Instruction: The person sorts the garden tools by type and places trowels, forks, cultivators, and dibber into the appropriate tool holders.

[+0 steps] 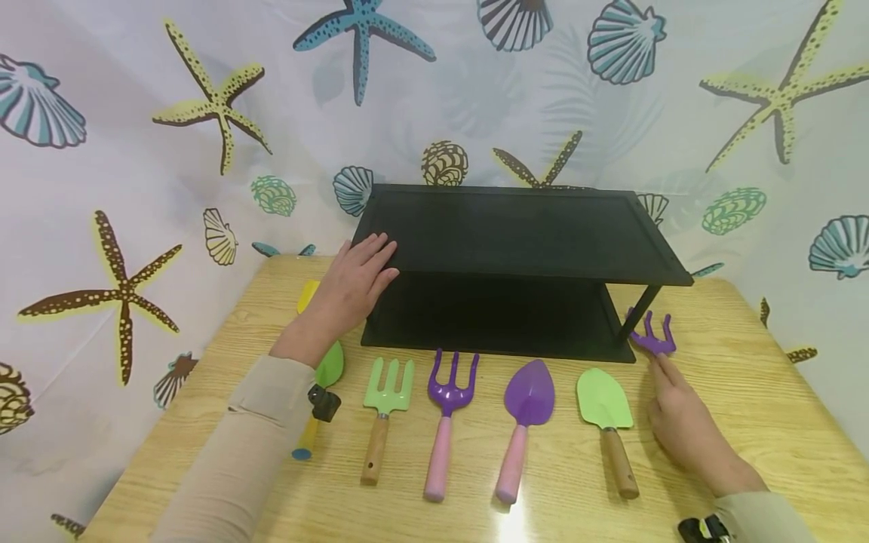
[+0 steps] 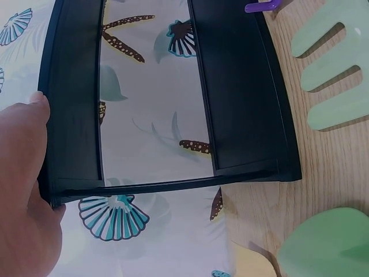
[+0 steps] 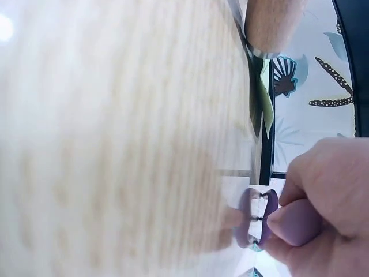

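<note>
A low black two-tier shelf (image 1: pixel 529 234) stands at the back of the table. My left hand (image 1: pixel 349 286) rests on its top board at the left front corner, fingers stretched over the surface. In the left wrist view the thumb side lies along the board's edge. At the right, my right hand (image 1: pixel 689 422) grips a purple three-pronged hand rake (image 1: pixel 655 341) by its handle, prongs pointing away beside the shelf's right front leg. The handle's pink-purple end (image 3: pixel 300 222) shows in the right wrist view; the rest of the handle is hidden by the fingers.
Before the shelf lie a green hand fork (image 1: pixel 387 392), a purple hand fork (image 1: pixel 448 392), a purple trowel (image 1: pixel 531 396) and a green trowel (image 1: pixel 603 400). My left arm partly covers a green-bladed tool (image 1: pixel 330 366) and a yellow piece (image 1: pixel 307 292). A patterned cloth (image 1: pixel 448 98) hangs behind.
</note>
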Demonstrator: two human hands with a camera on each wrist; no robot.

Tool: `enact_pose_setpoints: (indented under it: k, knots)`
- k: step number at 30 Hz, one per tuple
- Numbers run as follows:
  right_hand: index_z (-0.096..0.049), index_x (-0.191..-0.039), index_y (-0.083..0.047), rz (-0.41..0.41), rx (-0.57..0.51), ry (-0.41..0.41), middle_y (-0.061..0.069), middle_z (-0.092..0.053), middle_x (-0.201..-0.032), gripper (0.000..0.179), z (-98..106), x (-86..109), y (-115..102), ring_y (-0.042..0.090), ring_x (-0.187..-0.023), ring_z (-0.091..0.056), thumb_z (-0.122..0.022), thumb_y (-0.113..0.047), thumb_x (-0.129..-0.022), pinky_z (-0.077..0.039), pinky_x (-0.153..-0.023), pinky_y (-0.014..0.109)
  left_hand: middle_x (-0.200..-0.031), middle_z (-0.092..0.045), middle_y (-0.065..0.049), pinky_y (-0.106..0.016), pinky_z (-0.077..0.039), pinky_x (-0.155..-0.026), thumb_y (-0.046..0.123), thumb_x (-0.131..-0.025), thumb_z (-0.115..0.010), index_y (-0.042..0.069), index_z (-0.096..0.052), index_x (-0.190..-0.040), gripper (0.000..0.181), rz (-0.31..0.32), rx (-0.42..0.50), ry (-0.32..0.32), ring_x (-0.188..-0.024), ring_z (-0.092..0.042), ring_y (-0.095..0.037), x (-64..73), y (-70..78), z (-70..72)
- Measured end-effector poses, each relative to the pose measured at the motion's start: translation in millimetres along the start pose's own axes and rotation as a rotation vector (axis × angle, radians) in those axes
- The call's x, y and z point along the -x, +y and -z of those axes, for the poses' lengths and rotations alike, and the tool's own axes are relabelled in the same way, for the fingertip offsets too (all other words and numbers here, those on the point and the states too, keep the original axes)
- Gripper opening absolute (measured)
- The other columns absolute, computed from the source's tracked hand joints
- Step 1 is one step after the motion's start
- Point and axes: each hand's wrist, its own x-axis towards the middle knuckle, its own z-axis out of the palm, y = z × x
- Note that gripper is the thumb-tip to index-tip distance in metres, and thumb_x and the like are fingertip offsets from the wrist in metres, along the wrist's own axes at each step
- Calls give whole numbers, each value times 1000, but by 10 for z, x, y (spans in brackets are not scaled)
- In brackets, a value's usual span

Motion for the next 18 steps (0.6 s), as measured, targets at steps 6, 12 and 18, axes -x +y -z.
enact_pose_setpoints:
  k: [6,12,18]
  knots:
    - [-38,-135,27,-5,-2,63,45,-38,-140,54,59,-29,-12,63,-124,-42,-46,14,-83,-39,-99,69,-162,-32,-12,-52,-13,-126,38,-105,-44,10,-35,-154,57,-2,1,11,-152,-25,-29,8,-4,0]
    - [-43,-133,25,-3,9,85,40,-43,-139,52,98,-27,-4,60,-123,-45,-48,13,-83,-40,-97,69,-161,-33,-12,-53,-15,-126,39,-105,-45,11,-36,-154,57,-1,-6,15,-152,-25,-29,15,3,6]
    - [-48,-129,25,5,27,127,38,-48,-136,49,152,-30,10,59,-120,-49,-49,13,-81,-44,-92,68,-162,-32,-12,-52,-14,-126,39,-105,-44,11,-36,-154,57,-7,-7,14,-152,-24,-29,7,2,4]
